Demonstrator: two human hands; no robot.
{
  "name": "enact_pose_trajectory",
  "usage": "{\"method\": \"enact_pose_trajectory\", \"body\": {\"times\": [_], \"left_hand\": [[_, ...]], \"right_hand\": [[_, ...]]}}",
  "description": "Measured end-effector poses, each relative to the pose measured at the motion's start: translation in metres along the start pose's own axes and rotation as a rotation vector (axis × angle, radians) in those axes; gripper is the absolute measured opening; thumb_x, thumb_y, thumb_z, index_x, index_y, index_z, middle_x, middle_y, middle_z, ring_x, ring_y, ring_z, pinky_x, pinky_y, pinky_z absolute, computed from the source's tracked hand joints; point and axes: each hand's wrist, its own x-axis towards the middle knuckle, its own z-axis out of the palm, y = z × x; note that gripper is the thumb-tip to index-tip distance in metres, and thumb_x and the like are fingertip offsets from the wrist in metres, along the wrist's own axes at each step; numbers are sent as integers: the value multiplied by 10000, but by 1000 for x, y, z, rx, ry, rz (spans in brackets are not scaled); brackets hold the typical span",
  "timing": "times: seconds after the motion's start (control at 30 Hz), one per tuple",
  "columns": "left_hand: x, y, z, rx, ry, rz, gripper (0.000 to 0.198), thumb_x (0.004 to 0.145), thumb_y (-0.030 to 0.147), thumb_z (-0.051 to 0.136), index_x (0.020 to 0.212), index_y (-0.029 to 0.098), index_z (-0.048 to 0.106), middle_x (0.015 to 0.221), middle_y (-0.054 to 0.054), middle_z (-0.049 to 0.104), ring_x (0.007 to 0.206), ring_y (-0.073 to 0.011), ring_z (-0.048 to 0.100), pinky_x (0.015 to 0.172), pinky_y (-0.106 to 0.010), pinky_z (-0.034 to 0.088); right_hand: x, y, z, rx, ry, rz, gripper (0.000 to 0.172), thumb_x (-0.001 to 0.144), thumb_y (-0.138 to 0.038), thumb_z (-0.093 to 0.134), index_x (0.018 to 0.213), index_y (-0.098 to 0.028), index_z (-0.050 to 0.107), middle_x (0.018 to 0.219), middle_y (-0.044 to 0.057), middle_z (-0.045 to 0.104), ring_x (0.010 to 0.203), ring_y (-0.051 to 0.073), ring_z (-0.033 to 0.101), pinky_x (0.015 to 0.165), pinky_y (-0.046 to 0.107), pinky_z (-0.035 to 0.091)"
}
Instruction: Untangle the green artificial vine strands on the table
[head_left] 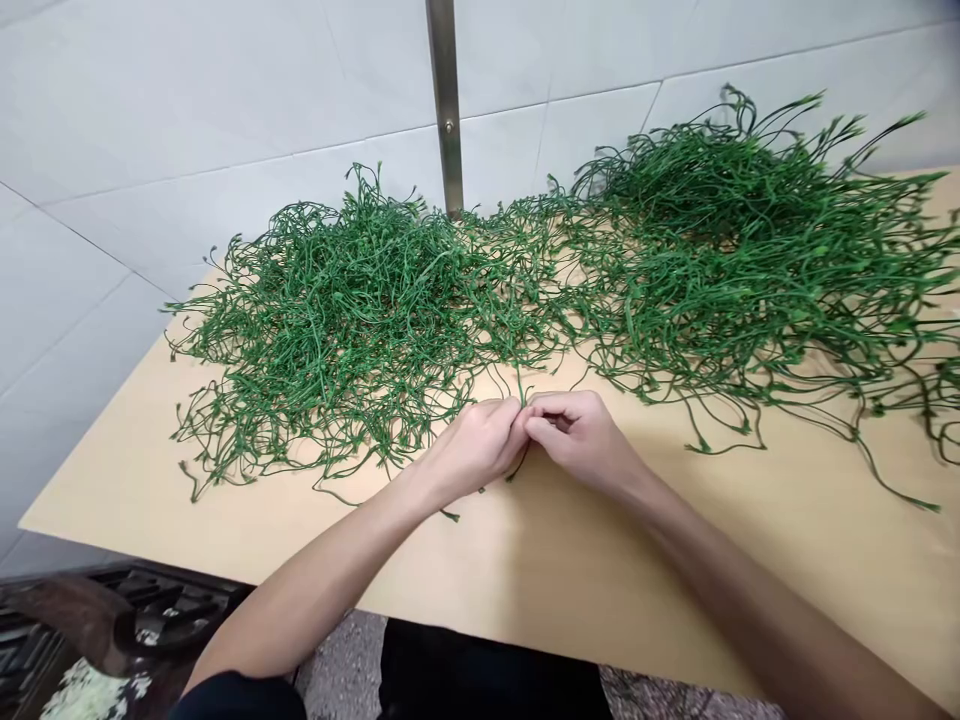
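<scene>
My left hand (pixel 484 440) and my right hand (pixel 581 435) meet over the light wooden table (pixel 570 560), their fingertips touching. Both are closed around a thin green stem (pixel 520 385) that sticks up between them; a darker end shows below the fingers. Behind my left hand lies a tangled heap of green plastic-looking stems (pixel 352 300). A second, larger heap (pixel 735 260) spreads out behind and to the right of my right hand. Looser stems join the two heaps.
A pale tiled wall (pixel 225 100) with a vertical metal strip (pixel 445 110) stands behind the table. Dark slatted objects (pixel 172 600) lie below the table's front left edge. Single stems stray toward the front, one far right (pixel 892 490).
</scene>
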Motion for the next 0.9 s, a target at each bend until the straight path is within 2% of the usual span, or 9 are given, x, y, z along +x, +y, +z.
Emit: {"method": "enact_pose_trajectory", "body": {"times": [0.3,0.47,0.53,0.63,0.9], "left_hand": [[3,-2,-3,-138,96,-119,369,965,268,373,603,198,358,521,52,378,479,-83,360,522,-235,302],[3,-1,-6,-201,99,-243,430,951,398,424,582,193,341,498,56,362,472,-78,342,500,-236,269],[4,-1,-7,-207,57,-247,440,956,423,416,587,188,368,499,53,370,471,-79,338,493,-239,261],[5,0,-9,-218,2,-214,421,980,357,365,604,179,428,518,43,408,489,-85,367,517,-240,284],[6,-1,-8,-204,31,-218,388,974,294,358,608,182,420,515,48,403,483,-81,373,528,-240,286]], "right_hand": [[-1,1,1,70,-85,-11,212,757,-258,442,566,-181,493,545,-24,441,536,107,392,517,242,328],[-2,-3,2,81,-111,-36,234,797,-269,456,585,-184,506,572,-10,470,562,121,414,540,250,350],[-3,-3,2,80,-130,-38,241,807,-276,461,596,-179,523,578,-8,477,563,121,414,540,251,350],[-3,-1,1,72,-143,-27,262,812,-284,457,588,-170,531,565,-12,464,547,113,392,527,251,332],[-2,-2,1,32,-106,2,248,772,-255,446,571,-160,555,541,-12,476,539,104,395,518,250,301]]}}
